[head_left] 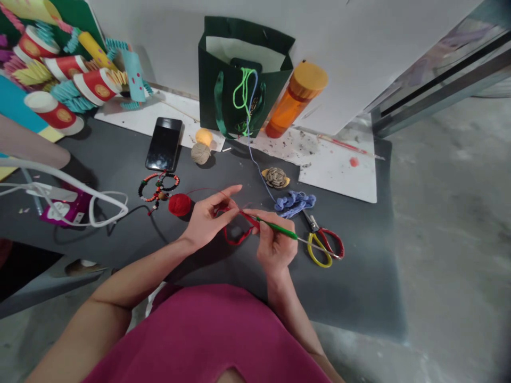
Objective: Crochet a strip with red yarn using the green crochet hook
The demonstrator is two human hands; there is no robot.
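My right hand [276,242] is closed round a crochet hook with a green grip [281,229], its tip pointing left at a strip of red crochet work [238,240]. My left hand [211,217] pinches the red work at the hook's tip, index finger raised with red yarn running by it. That yarn leads left to a red yarn ball [179,204] on the dark table [351,298]. The crocheted strip hangs in a loop below my fingers. Scissors with red and yellow handles [324,246] lie right of my right hand, beside blue crochet work [294,202].
Behind my hands stand a dark green paper bag [239,101] and an orange bottle [293,103]. A phone [164,143], beaded bracelets [157,187], small yarn balls [200,153] and a crocheted flower [275,177] lie nearer. White cables [104,199] and paper cups [99,86] are at left.
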